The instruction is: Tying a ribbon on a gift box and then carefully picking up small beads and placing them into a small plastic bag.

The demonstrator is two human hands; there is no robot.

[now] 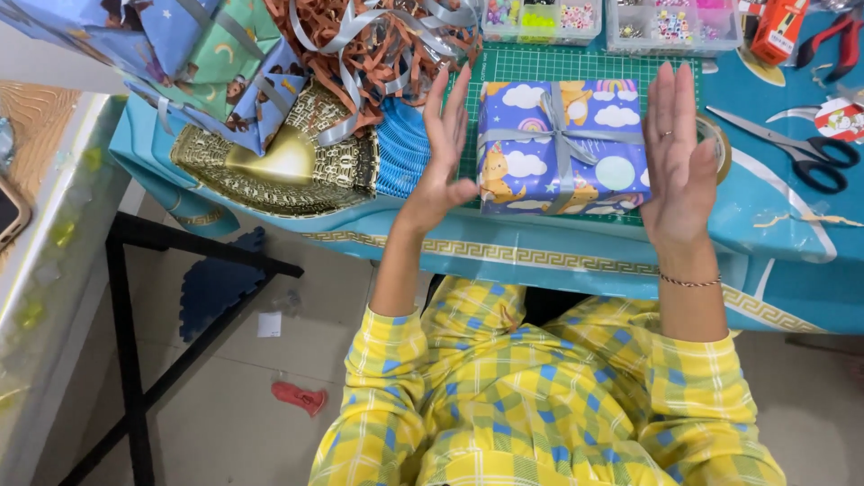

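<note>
Gift box (562, 148) sits on the green cutting mat (576, 65) at the table's near edge, right btw your two hands. Containers first: two clear plastic bead boxes at the top, one (541, 20) w/ small bright beads in compartments, the other (673, 25) w/ more mixed beads; both are cut off by the frame top, so you can't see the full contents. Top left, a pile of wrapped parcels (211, 63) in blue and green paper is partly out of frame, and a tangle of brown and silver ribbon (373, 45) covers whatever lies under it. The tape roll (717, 144) is mostly hidden behind your right hand (677, 157). Black-handled scissors (792, 144) lie to the right on the teal tablecloth (792, 234); red-handled pliers (832, 40) are cropped at the corner. The box is wrapped in blue-purple paper w/ clouds, rainbows and small cartoon animals, tied crosswise w/ grey ribbon, knot near the middle. Your left hand (443, 162) is open, fingers spread upward, thumb touching the box's left near corner. Your right hand is flat and open, fingers together, just beside the box's right side; can't tell if it touches. Neither hand grips anything.
</note>
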